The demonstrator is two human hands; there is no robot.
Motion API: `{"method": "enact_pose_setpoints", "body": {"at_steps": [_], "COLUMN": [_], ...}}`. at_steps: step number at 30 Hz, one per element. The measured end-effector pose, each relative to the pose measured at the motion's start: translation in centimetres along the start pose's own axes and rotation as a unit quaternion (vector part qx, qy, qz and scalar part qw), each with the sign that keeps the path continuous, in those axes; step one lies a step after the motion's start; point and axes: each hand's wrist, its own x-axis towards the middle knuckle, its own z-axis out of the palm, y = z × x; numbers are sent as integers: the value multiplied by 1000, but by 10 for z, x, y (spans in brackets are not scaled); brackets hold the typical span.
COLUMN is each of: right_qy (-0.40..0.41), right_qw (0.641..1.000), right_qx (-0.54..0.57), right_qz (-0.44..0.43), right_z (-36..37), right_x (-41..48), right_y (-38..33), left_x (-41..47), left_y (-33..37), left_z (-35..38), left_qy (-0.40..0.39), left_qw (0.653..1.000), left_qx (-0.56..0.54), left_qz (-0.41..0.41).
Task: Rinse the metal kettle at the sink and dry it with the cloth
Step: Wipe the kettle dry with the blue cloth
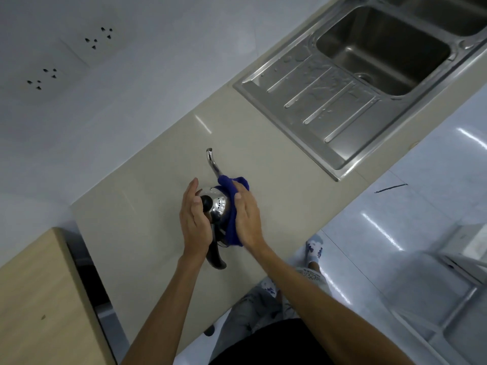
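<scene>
The right grip point(246, 214) presses the cloth point(232, 206) flat on the kettle point(218, 206); the left grip point(195, 217), half open beside it, should steady the lid while wiping goes around to the spout.

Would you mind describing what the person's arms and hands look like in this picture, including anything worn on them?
Both forearms are bare right up to the bottom edge of the view, with no sleeves showing. The left hand and the right hand are ungloved, and no watch, ring or bracelet is visible on either wrist or on the fingers that show.
</scene>
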Motion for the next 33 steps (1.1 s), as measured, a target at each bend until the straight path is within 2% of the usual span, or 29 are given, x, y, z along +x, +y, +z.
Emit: {"method": "enact_pose_setpoints", "body": {"at_steps": [3, 7, 11, 16, 20, 26, 30, 33], "right_qy": [6, 43, 92, 26, -3, -11, 22, -13], "right_qw": [998, 999, 994, 992, 997, 999, 999, 999], "right_qx": [-30, -4, 32, 8, 42, -3, -4, -47], "right_qz": [-60, -14, 51, 120, 67, 33, 38, -5], "right_z": [18, 32, 22, -10, -4, 18, 5, -9], "right_x": [-52, -71, -24, 41, 20, -64, -20, 27], "right_y": [10, 24, 28, 14, 24, 50, 47, 26], "left_x": [0, 0, 1, 1, -1, -2, -1, 0], "left_y": [1, 0, -3, -4, -1, 1, 0, -1], "left_z": [1, 1, 0, 1, 3, 1, 2, 1], "left_qy": [4, -8, -16, -19, -7, -3, -1, 0], "left_qw": [1000, 1000, 1000, 999, 1000, 999, 999, 999], "left_qx": [-2, -5, 10, 13, 16, 20, 25, 22], "left_qz": [3, 12, 24, 30, 26, 27, 27, 24]}}
